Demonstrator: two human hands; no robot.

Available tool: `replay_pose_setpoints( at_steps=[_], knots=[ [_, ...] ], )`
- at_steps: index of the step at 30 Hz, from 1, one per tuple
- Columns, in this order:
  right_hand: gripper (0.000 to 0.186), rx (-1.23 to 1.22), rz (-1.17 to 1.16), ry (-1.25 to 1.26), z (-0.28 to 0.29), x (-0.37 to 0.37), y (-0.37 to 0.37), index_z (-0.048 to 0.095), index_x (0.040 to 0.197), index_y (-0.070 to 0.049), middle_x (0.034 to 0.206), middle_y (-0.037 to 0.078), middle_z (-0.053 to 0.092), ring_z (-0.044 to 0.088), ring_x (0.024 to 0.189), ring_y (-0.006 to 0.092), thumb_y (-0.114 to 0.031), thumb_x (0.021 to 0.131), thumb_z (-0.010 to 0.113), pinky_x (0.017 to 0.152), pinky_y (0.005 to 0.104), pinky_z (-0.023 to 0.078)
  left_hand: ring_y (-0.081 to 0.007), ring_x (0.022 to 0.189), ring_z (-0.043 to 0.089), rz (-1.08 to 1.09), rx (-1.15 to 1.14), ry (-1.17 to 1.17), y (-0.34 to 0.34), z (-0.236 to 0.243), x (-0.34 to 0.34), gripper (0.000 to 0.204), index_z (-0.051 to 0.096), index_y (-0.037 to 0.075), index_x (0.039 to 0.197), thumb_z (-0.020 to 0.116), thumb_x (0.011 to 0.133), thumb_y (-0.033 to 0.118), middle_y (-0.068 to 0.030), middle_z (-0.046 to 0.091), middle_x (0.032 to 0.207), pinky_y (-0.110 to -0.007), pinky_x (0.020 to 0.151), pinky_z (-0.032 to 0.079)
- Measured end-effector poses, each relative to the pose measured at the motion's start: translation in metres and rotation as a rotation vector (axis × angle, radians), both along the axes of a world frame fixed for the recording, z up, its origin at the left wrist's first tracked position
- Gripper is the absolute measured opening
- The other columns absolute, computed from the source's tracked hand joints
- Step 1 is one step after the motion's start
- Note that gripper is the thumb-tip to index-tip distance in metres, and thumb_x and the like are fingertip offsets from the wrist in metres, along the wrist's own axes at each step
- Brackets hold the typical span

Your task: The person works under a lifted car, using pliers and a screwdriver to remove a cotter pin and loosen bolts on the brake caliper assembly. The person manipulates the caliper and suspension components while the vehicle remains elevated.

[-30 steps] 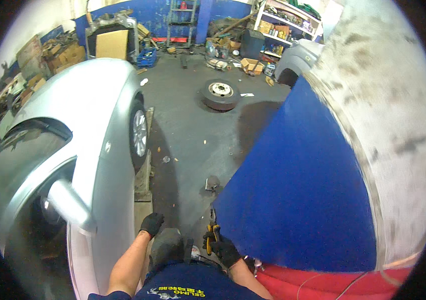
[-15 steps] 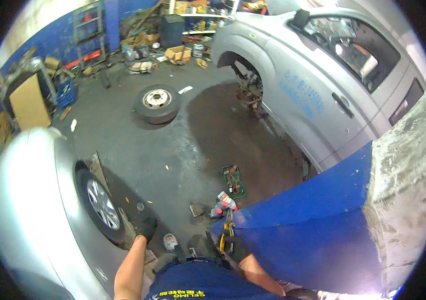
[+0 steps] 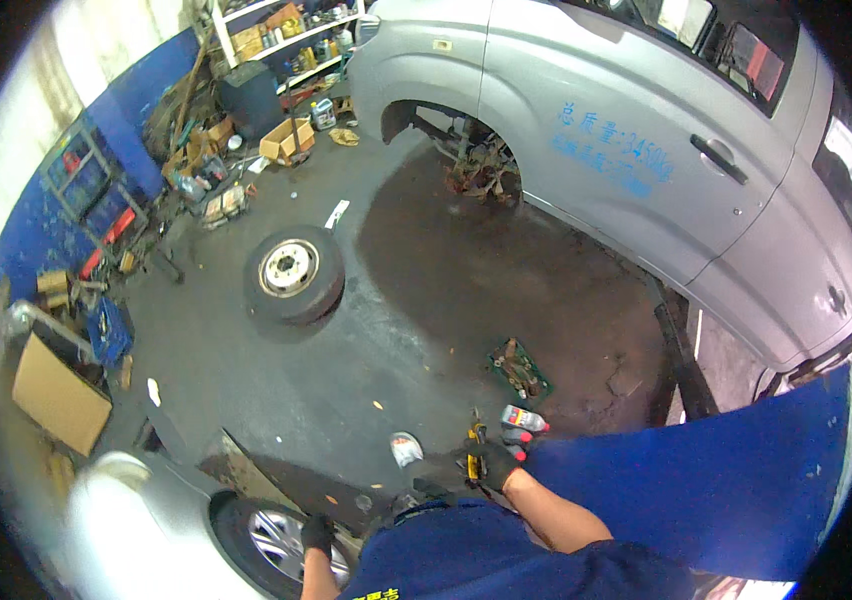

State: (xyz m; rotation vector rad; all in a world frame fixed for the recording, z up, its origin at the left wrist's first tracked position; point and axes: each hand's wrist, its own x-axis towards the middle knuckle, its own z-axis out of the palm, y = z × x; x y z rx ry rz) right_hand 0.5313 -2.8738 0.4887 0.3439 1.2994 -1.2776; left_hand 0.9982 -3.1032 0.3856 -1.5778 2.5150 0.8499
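My right hand (image 3: 495,465), in a dark glove, is closed around a yellow-and-black hand tool (image 3: 474,459) that looks like pliers. The tool is held upright over the floor, just left of some grey bottles with red caps (image 3: 517,437). On the other side, my left hand (image 3: 317,533), also gloved, hangs beside the wheel (image 3: 276,540) of a silver car (image 3: 136,520). The glove is dark and small in view, so its finger pose and any contact with the tyre are unclear. One of my shoes (image 3: 406,449) shows between the hands.
A loose wheel (image 3: 294,274) lies on the floor ahead. A green tray of metal parts (image 3: 520,370) sits before the bottles. At the far right stands a silver van (image 3: 626,130), its front wheel off. A blue panel (image 3: 686,470) borders my right side; shelves (image 3: 296,45) stand behind.
The view has turned and shifted, bringing the van and loose wheel nearer. My right hand still carries the yellow tool, now left of the bottles. My left hand now overlaps the car's wheel.
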Motion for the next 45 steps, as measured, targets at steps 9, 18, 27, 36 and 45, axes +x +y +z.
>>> replay_pose_setpoints(
  at_steps=[9, 18, 27, 36, 45],
  knots=[
    [0.021, -0.012, -0.105, 0.34, 0.032, -0.123, -0.181, 0.067, 0.105, -0.009, 0.083, 0.003, 0.063, 0.061, 0.07, 0.017, -0.023, 0.089, 0.069, 0.061, 0.0344, 0.049, -0.0356, 0.095, 0.069, -0.288, -0.029, -0.522, -0.25, 0.001, -0.079, 0.02, 0.073, 0.017, 0.097, 0.066, 0.085, 0.031, -0.0123, 0.073, 0.1, -0.049, 0.08, 0.055],
    [0.024, 0.439, -0.091, 0.707, 0.006, -0.233, -0.268, 0.066, 0.109, -0.006, 0.083, 0.005, 0.067, 0.063, 0.071, 0.0159, -0.016, 0.088, 0.068, 0.062, 0.0326, 0.049, -0.0362, 0.09, 0.068, -0.522, -0.032, -0.136, -0.488, -0.03, -0.383, 0.017, 0.07, 0.011, 0.089, 0.058, 0.089, 0.024, -0.0143, 0.072, 0.092, -0.049, 0.073, 0.053],
    [0.037, 0.61, 0.056, 1.147, 0.077, -0.363, -0.363, 0.066, 0.117, -0.003, 0.101, 0.013, 0.071, 0.067, 0.092, 0.0251, -0.013, 0.082, 0.071, 0.082, 0.0386, 0.052, -0.0348, 0.08, 0.064, -0.239, 0.392, 0.259, -0.63, 0.04, -0.732, 0.021, 0.067, 0.007, 0.092, 0.053, 0.092, 0.022, -0.0151, 0.067, 0.086, -0.046, 0.072, 0.048],
    [0.04, 0.584, 0.29, 0.974, 0.019, -0.571, -0.427, 0.069, 0.122, -0.002, 0.111, 0.012, 0.074, 0.069, 0.103, 0.0246, -0.011, 0.083, 0.072, 0.09, 0.0349, 0.052, -0.0374, 0.117, 0.061, -0.734, 0.178, 0.047, -0.569, 0.002, -0.936, 0.035, 0.065, 0.009, 0.125, 0.05, 0.096, 0.022, -0.0198, 0.064, 0.129, -0.045, 0.1, 0.046],
    [0.04, 0.712, 0.696, 1.44, -0.205, -0.807, -0.489, 0.069, 0.123, -0.005, 0.121, 0.02, 0.069, 0.064, 0.114, 0.0373, -0.022, 0.086, 0.067, 0.098, 0.0427, 0.05, -0.0344, 0.126, 0.058, -0.861, -0.047, 0.301, -0.551, -0.193, -1.141, 0.041, 0.064, 0.008, 0.13, 0.052, 0.095, 0.024, -0.0185, 0.061, 0.137, -0.043, 0.109, 0.044]
  ],
)
